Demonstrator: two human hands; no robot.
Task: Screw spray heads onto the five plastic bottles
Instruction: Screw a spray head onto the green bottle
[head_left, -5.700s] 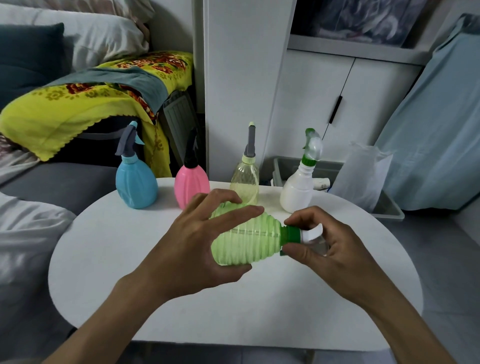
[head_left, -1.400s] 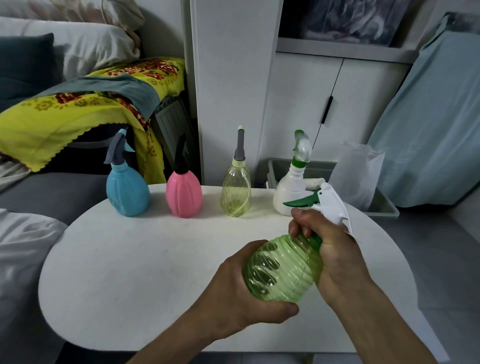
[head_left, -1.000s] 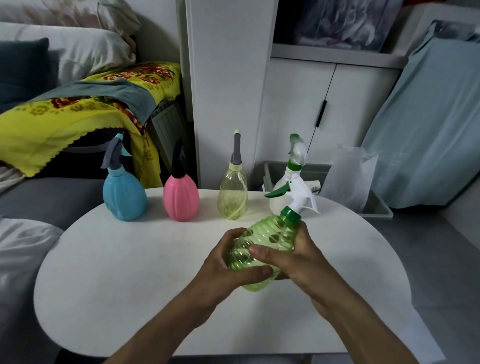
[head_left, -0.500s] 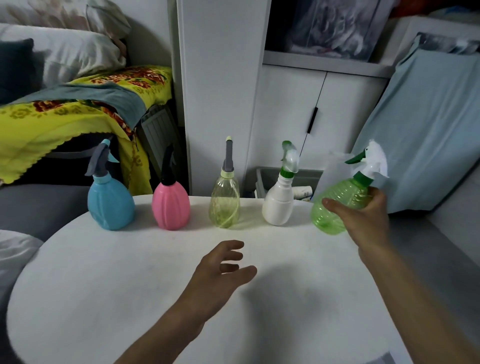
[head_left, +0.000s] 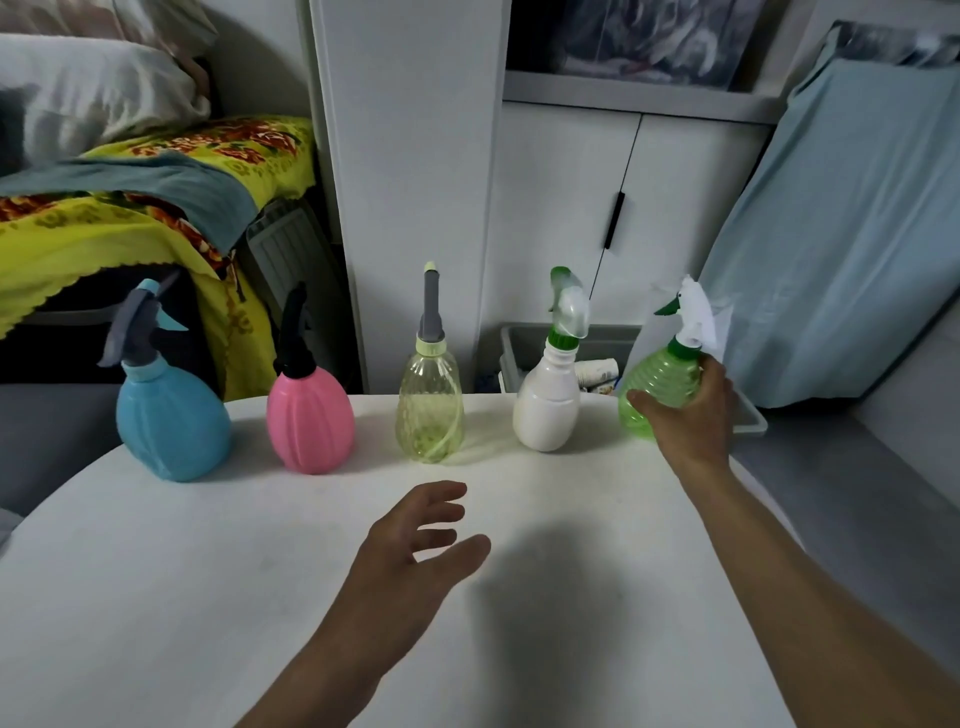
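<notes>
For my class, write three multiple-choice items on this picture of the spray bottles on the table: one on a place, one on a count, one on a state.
1. Where does the pink bottle stand?
A. Between the blue bottle and the pale yellow bottle
B. At the right end of the row
C. On the floor

2. How many bottles carry a spray head?
A. Three
B. Four
C. Five

3. What is the left hand doing?
A. Gripping the white bottle
B. Open over the table, holding nothing
C. Twisting a spray head

Answers:
1. A, it has the blue bottle on one side and the pale yellow one on the other.
2. C, every bottle in the row has a head on top, including the green bottle in the right hand.
3. B, its fingers are spread and empty.
</notes>
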